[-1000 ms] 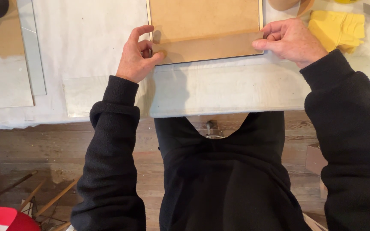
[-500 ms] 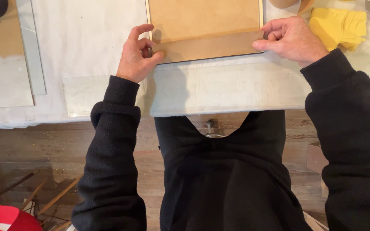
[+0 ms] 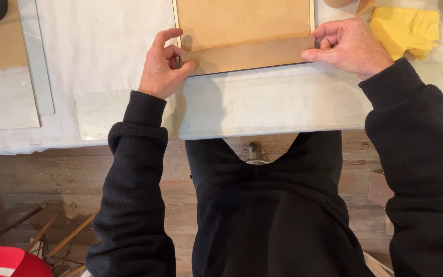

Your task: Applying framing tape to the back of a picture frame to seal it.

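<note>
We see a flat brown backing board [image 3: 244, 23] lying in a thin dark frame [image 3: 176, 31] on the white-covered table [image 3: 262, 102], and across its near edge a strip of brown paper tape [image 3: 249, 54] running from one side to the other. Nothing here is a true container; the frame alone holds the board.

The table's front edge runs just below the frame, and past it lies open wooden floor [image 3: 52, 174]. To the left a long clear pane [image 3: 36, 56] lies well apart from the frame; to the right a yellow cloth [image 3: 403, 28] sits near the right hand.

The left hand [image 3: 162, 69] rests at the frame's lower left corner — thumb pressed flat on the tape's end, fingers curled loosely above it. The right hand [image 3: 349, 46] is at the lower right corner, thumb and forefinger pinched on the tape's other end. Both forearms, in black sleeves, reach forward from the body and angle inward — wrists low over the table.
</note>
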